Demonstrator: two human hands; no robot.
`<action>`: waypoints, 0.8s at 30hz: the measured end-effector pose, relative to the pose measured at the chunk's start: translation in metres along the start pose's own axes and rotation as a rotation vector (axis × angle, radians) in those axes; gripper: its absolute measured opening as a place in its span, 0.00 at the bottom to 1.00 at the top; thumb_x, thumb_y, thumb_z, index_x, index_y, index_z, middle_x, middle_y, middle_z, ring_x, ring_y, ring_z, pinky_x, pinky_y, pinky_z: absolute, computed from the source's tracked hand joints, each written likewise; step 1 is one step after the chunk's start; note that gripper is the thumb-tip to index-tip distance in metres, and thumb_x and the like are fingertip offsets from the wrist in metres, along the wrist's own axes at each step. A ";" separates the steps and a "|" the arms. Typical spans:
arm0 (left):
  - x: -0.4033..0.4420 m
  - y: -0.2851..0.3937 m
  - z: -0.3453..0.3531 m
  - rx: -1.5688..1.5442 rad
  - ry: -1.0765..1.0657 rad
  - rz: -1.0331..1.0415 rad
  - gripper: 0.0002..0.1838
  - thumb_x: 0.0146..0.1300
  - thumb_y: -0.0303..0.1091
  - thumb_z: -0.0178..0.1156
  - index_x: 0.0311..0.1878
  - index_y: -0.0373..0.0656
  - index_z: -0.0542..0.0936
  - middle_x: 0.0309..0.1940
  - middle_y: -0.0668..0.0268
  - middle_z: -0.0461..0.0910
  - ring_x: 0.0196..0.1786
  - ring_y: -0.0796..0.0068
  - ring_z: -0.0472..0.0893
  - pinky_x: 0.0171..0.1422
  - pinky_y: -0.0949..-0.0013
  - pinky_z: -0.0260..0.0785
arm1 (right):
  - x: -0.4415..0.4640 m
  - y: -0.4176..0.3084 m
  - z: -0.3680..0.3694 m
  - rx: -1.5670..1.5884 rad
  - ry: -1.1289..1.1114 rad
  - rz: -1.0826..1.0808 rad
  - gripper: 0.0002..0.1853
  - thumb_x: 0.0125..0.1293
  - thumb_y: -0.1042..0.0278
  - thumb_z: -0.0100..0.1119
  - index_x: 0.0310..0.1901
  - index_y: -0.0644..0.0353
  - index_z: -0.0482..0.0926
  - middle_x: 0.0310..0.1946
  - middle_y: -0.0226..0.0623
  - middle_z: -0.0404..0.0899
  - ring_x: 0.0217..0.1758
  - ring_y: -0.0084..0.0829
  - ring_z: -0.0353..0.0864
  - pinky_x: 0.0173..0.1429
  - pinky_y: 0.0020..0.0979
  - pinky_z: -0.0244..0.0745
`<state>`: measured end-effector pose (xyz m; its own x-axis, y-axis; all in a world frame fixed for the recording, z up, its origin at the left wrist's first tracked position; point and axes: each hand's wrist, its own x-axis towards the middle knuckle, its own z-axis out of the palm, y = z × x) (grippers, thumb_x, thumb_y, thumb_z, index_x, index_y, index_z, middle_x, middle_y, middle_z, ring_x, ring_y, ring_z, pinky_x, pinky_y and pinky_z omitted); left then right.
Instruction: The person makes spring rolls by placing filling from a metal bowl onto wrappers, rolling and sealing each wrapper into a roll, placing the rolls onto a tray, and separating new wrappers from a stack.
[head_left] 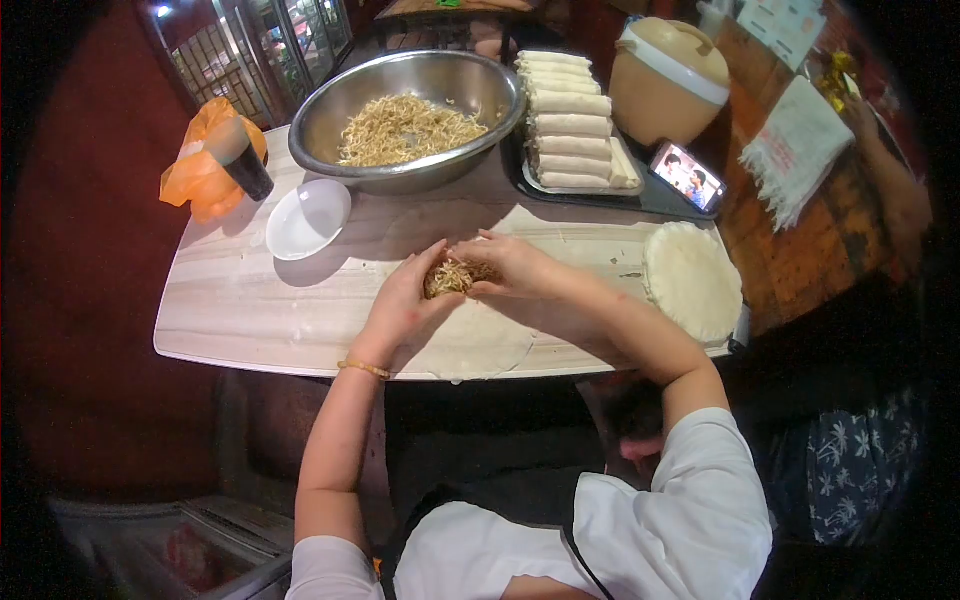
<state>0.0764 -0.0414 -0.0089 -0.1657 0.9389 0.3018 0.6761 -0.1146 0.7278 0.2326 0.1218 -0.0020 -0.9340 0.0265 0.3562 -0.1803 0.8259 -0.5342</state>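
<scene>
Between my two cupped hands sits a clump of bean sprout filling (452, 279). My left hand (405, 296) curves round its left side, and my right hand (516, 268) presses from the right, fingertips nearly meeting at the far side. Beneath and in front of them a thin round wrapper (470, 345) lies flat on the table. Beyond the hands is another thin wrapper (440, 222), partly hidden. A large steel bowl (310, 165) holds more of the sprouts. To my right lies a stack of round wrappers (692, 280).
Rolled spring rolls (572, 125) are piled on a tray at the back, beside a tan cooler (668, 82) and a propped phone (688, 180). Leftward are a white dish (308, 220), a dark drink cup (240, 158) and an orange bag (200, 195). Another person stands at right.
</scene>
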 end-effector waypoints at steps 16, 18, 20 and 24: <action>0.017 0.005 0.011 -0.049 -0.044 0.073 0.46 0.48 0.38 0.74 0.70 0.39 0.63 0.60 0.48 0.73 0.62 0.51 0.74 0.65 0.59 0.67 | -0.010 -0.001 -0.017 0.029 0.139 0.021 0.24 0.52 0.62 0.73 0.52 0.55 0.80 0.55 0.38 0.77 0.59 0.40 0.74 0.62 0.42 0.65; 0.020 0.002 0.015 -0.095 -0.050 0.054 0.45 0.48 0.38 0.74 0.70 0.40 0.63 0.59 0.49 0.74 0.61 0.51 0.76 0.63 0.60 0.69 | -0.017 -0.001 -0.017 -0.094 0.100 0.083 0.25 0.51 0.58 0.73 0.51 0.55 0.81 0.52 0.37 0.78 0.59 0.39 0.73 0.61 0.43 0.63; 0.021 0.004 0.017 -0.078 -0.071 -0.001 0.43 0.49 0.38 0.74 0.69 0.42 0.65 0.56 0.50 0.78 0.56 0.53 0.79 0.57 0.60 0.73 | -0.022 0.003 -0.017 -0.215 0.065 0.153 0.25 0.50 0.53 0.73 0.49 0.55 0.81 0.49 0.35 0.79 0.59 0.38 0.72 0.60 0.44 0.61; 0.020 0.012 0.013 -0.022 -0.081 -0.042 0.40 0.51 0.37 0.73 0.68 0.44 0.67 0.53 0.51 0.80 0.54 0.54 0.81 0.56 0.59 0.73 | -0.022 0.015 -0.013 -0.246 0.036 0.139 0.25 0.51 0.52 0.72 0.50 0.53 0.81 0.46 0.33 0.79 0.58 0.36 0.71 0.58 0.43 0.60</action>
<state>0.0904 -0.0198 -0.0019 -0.1347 0.9660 0.2208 0.6535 -0.0809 0.7526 0.2542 0.1407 -0.0079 -0.9321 0.1658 0.3219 0.0336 0.9247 -0.3792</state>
